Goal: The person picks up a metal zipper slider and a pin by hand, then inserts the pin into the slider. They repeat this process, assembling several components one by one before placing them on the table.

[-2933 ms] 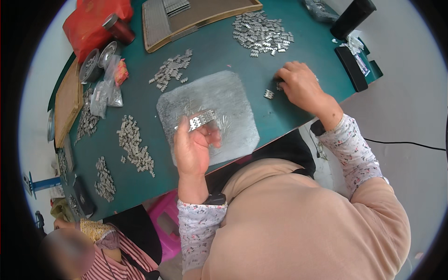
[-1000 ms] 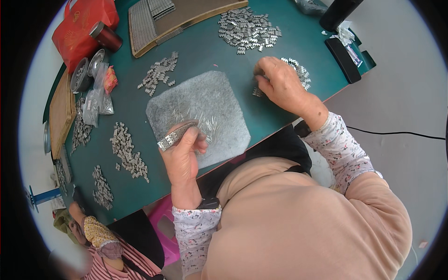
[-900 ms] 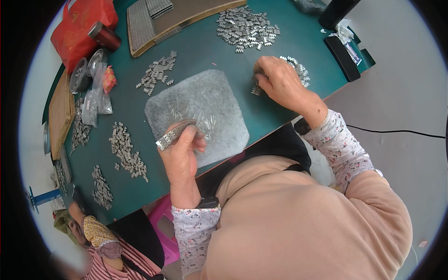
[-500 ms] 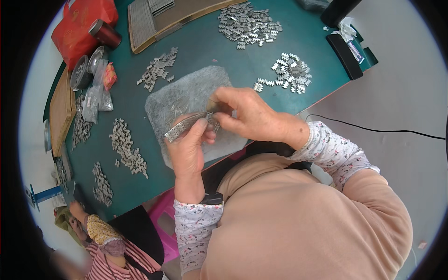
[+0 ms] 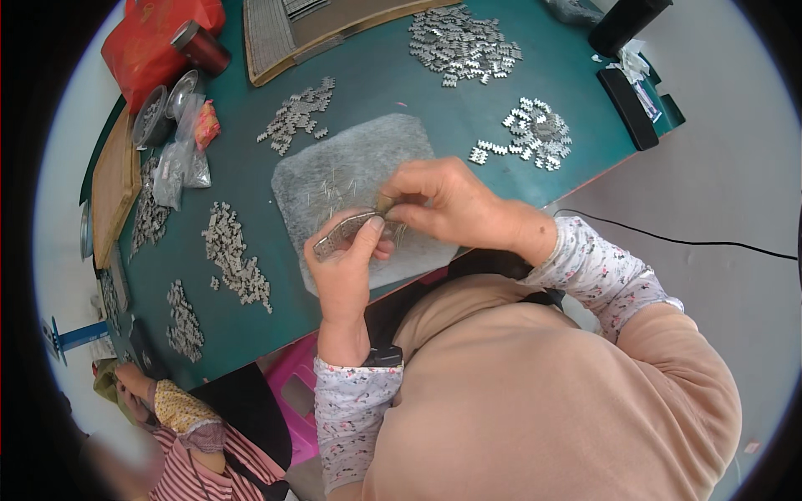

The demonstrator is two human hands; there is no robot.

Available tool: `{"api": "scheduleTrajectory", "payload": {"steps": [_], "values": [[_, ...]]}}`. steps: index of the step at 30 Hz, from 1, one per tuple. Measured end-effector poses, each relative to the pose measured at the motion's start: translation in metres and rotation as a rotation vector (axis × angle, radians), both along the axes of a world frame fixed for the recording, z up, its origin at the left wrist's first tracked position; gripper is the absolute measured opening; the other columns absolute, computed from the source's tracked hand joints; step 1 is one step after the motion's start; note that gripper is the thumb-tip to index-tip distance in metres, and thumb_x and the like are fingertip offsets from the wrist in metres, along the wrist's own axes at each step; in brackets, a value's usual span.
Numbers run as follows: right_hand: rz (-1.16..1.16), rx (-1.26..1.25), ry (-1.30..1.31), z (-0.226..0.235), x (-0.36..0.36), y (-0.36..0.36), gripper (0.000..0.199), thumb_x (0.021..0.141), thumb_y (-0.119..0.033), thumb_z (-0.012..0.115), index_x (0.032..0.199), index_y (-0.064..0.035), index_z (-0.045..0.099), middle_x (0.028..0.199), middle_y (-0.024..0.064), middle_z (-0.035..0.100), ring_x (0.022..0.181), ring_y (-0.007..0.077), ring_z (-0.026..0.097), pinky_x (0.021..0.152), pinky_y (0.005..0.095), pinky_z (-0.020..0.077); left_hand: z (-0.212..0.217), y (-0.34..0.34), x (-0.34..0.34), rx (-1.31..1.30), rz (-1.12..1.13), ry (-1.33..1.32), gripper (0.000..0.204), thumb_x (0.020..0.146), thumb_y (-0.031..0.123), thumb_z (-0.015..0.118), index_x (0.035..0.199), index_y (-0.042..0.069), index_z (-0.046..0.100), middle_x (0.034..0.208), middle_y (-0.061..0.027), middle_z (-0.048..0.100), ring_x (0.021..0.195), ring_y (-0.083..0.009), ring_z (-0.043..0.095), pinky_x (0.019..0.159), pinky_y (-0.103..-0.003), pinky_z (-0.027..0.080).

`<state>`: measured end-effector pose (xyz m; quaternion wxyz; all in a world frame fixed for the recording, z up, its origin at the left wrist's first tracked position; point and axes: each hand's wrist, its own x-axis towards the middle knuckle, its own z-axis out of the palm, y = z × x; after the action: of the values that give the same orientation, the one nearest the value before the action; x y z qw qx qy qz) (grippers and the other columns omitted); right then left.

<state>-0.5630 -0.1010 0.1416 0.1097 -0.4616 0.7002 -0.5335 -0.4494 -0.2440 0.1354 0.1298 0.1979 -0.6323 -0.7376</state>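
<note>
A curved strap of metal links, like a watch band (image 5: 341, 236), lies in my left hand (image 5: 344, 271), its thumb pressed on the strap near the right end. At that same end the thumb and fingers of my right hand (image 5: 455, 199) are pinched together. What sits between those right fingertips is too small and covered to make out. Both hands are over a grey felt mat (image 5: 305, 171). Thin metal pins (image 5: 332, 192) are scattered on the mat just beyond the strap, and a few show below my right fingers.
Loose metal links lie in piles on the green table (image 5: 368, 96): a large heap (image 5: 464, 46), a round cluster (image 5: 539, 134) and several smaller ones leftward. A wooden tray (image 5: 334, 29), red bag (image 5: 159, 50), metal bowls and black case (image 5: 626, 108) stand around. A co-worker's arm (image 5: 188, 413) is lower left.
The whole view has shifted slightly, so the table's things appear a little further right. The strap has tilted in my left hand, and my right fingers stay pinched at its end.
</note>
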Motion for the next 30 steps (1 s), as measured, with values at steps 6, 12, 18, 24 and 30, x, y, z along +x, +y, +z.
{"api": "scheduleTrajectory", "payload": {"steps": [6, 12, 18, 24, 30], "values": [[-0.079, 0.168, 0.32, 0.01, -0.026, -0.015, 0.012, 0.076, -0.007, 0.066, 0.086, -0.003, 0.07, 0.081, 0.0137, 0.064, 0.078, 0.0332, 0.065, 0.069, 0.0422, 0.0509, -0.004, -0.014, 0.011, 0.244, 0.124, 0.024, 0.016, 0.087, 0.008, 0.062, 0.1, -0.002, 0.059, 0.074, -0.0124, 0.064, 0.059, -0.0231, 0.064, 0.052, -0.03, 0.049], [0.075, 0.305, 0.659, 0.004, -0.036, -0.047, 0.01, 0.075, -0.007, 0.061, 0.083, -0.0028, 0.065, 0.083, 0.0121, 0.059, 0.081, 0.0312, 0.061, 0.071, 0.0413, 0.0497, 0.0, -0.017, 0.017, 0.223, 0.117, 0.006, 0.015, 0.088, 0.007, 0.06, 0.1, -0.002, 0.057, 0.076, -0.015, 0.065, 0.059, -0.0226, 0.065, 0.052, -0.029, 0.05], [0.276, 0.265, 0.951, 0.003, -0.042, -0.061, 0.01, 0.072, -0.01, 0.06, 0.08, -0.0048, 0.064, 0.085, 0.0084, 0.057, 0.087, 0.0256, 0.06, 0.073, 0.0366, 0.051, 0.001, -0.018, 0.019, 0.244, 0.14, -0.002, 0.014, 0.089, 0.007, 0.061, 0.098, -0.002, 0.058, 0.077, -0.015, 0.066, 0.06, -0.0221, 0.065, 0.052, -0.029, 0.051], [0.319, 0.341, 1.22, 0.003, -0.04, -0.064, 0.01, 0.071, -0.012, 0.061, 0.079, -0.0068, 0.064, 0.083, 0.0037, 0.057, 0.084, 0.02, 0.058, 0.07, 0.0309, 0.0508, -0.001, -0.019, 0.019, 0.262, 0.148, -0.002, 0.014, 0.089, 0.008, 0.06, 0.099, -0.002, 0.058, 0.079, -0.0158, 0.066, 0.061, -0.0219, 0.066, 0.055, -0.029, 0.052], [0.289, 0.332, 1.317, 0.004, -0.038, -0.063, 0.01, 0.073, -0.013, 0.06, 0.078, -0.0055, 0.063, 0.08, 0.0038, 0.057, 0.081, 0.0186, 0.058, 0.067, 0.0289, 0.0502, 0.001, -0.016, 0.017, 0.275, 0.15, 0.022, 0.016, 0.088, 0.005, 0.061, 0.099, -0.006, 0.058, 0.081, -0.02, 0.067, 0.063, -0.0274, 0.067, 0.056, -0.033, 0.053]]}}
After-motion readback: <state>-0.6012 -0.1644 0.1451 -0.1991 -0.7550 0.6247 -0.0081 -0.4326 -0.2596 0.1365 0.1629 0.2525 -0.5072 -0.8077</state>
